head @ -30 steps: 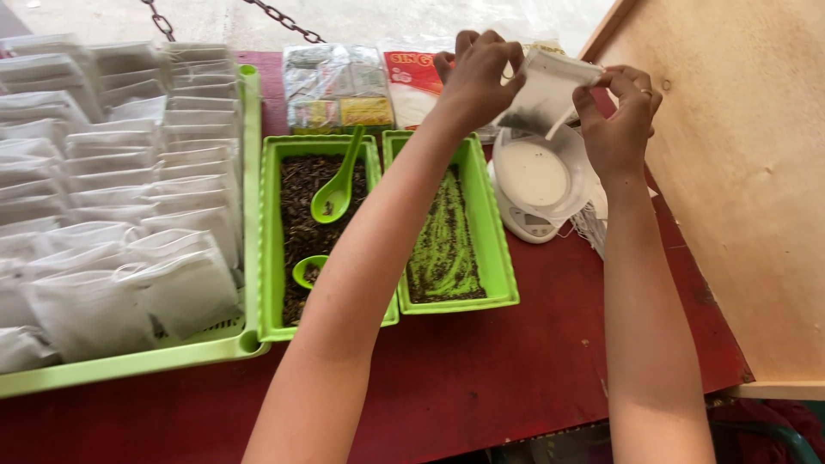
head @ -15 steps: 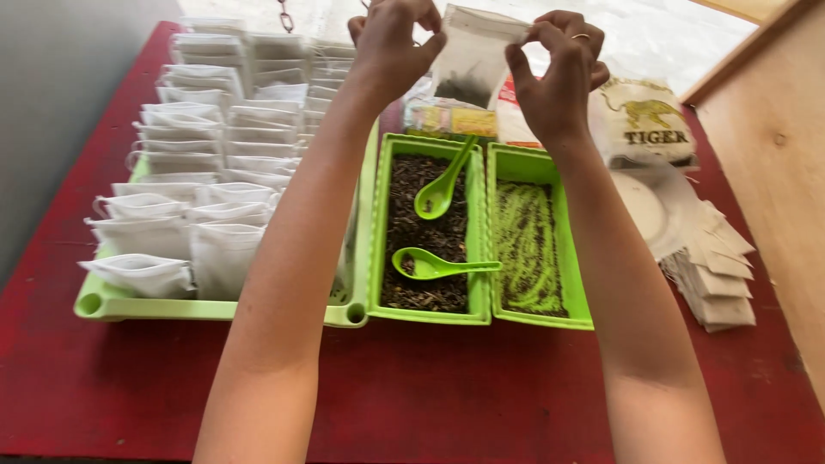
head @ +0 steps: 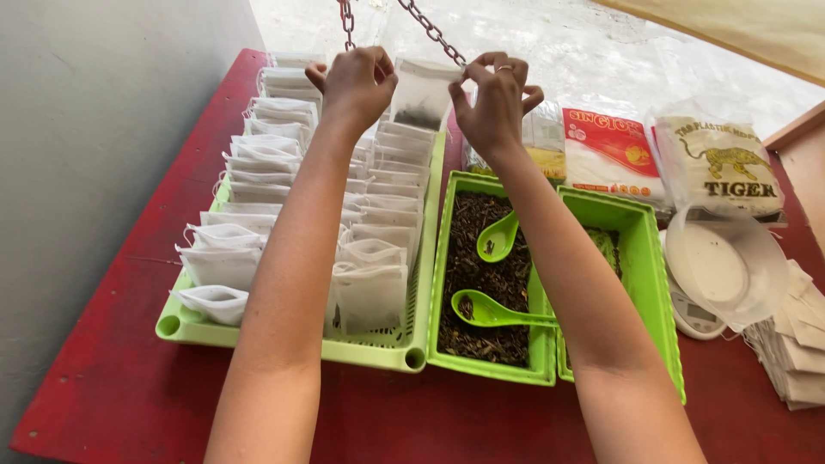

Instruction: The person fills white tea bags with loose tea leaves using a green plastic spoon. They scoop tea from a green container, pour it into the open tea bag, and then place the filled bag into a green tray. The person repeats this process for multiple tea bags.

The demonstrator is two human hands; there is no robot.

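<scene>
Both hands hold one small white filter pouch (head: 420, 93) by its top corners, dark tea showing at its bottom. My left hand (head: 352, 79) pinches the left corner and my right hand (head: 491, 101) the right corner. The pouch hangs above the far end of a large light-green tray (head: 284, 342) packed with several rows of filled white pouches (head: 258, 198). To the right, a green tub of dark loose tea (head: 468, 283) holds two green spoons (head: 494, 311).
A second green tub (head: 653, 283) sits beside the tea tub. Further right stand a white scale with a clear bowl (head: 726, 266), a stack of empty pouches (head: 795, 348) and printed packets (head: 614, 155). A chain (head: 430, 30) hangs overhead. A grey wall (head: 94, 129) runs along the left.
Both hands carried the pouch leftward, from above the scale, past the tea tubs, to over the tray of filled pouches. The view swung left with them.
</scene>
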